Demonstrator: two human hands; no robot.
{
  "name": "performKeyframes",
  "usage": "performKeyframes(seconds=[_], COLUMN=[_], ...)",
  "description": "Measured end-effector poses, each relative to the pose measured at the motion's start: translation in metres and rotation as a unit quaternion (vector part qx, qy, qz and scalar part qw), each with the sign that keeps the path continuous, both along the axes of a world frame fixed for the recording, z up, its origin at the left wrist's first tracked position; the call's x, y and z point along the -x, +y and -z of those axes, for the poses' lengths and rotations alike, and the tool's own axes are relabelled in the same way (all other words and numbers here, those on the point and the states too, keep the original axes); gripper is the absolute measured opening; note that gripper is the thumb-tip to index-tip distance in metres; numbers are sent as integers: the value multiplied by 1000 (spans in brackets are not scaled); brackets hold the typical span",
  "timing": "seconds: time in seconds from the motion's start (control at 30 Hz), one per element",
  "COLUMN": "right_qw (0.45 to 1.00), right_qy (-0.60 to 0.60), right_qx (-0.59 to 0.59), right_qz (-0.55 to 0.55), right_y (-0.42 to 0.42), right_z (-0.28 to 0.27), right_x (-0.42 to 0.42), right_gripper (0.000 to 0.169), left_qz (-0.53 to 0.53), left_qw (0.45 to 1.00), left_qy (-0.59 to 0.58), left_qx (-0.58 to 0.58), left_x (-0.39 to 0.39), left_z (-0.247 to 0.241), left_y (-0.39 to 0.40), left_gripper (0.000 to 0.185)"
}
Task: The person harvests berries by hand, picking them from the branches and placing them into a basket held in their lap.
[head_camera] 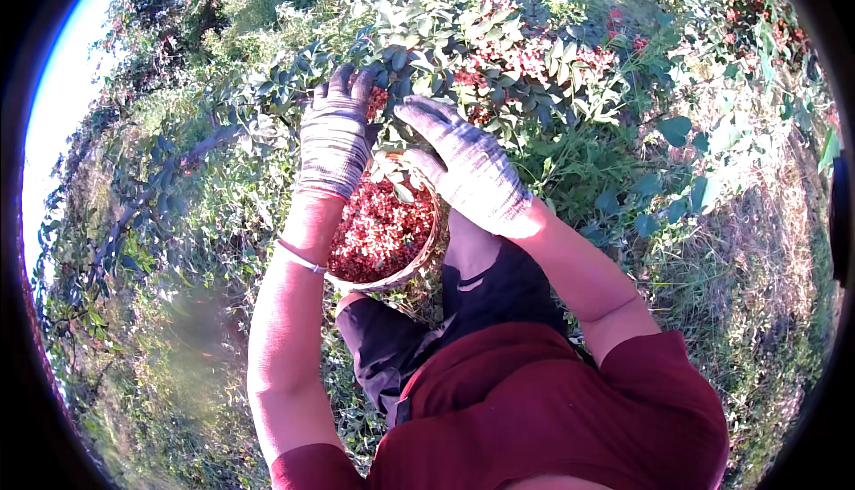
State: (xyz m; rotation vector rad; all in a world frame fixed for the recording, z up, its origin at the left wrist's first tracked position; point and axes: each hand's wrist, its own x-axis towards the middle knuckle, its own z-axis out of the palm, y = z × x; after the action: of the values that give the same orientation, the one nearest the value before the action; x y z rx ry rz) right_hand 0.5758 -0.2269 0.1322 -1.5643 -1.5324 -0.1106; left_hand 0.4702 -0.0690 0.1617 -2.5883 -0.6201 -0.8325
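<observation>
My left hand (336,139), in a striped knit glove, reaches among the leaves beside a small cluster of red berries (377,102); whether its fingers grip a stem cannot be made out. To the right of that cluster is my right hand (464,159), in a matching glove, with its fingers pointing to it and the thumb apart. Nothing shows in the right hand. Below and between both hands stands a round wicker basket (427,249) heaped with red berries (381,229), with some green leaves (403,192) at its far side. My left wrist covers part of its rim.
A leafy branch with more red berry clusters (528,59) spreads ahead and to the right. Broad green leaves (674,130) hang at the right. A woody branch (127,216) crosses the left side. My bent legs (494,269) are close behind the basket, over grass and weeds.
</observation>
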Motion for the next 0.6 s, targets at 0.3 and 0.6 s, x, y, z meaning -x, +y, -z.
performKeyframes(seconds=[0.3,0.6], right_qw=[995,993], right_qy=[-17,7], right_qx=[40,72], right_qz=[94,88], right_y=[86,94], right_z=[32,35], right_x=[-18,-30], right_gripper=[41,18], left_qz=[21,75], left_qw=[997,995], left_qy=[71,57], left_qx=[22,-10], left_x=[-12,-9], left_z=[2,-9], left_y=[27,16], left_gripper=[55,35])
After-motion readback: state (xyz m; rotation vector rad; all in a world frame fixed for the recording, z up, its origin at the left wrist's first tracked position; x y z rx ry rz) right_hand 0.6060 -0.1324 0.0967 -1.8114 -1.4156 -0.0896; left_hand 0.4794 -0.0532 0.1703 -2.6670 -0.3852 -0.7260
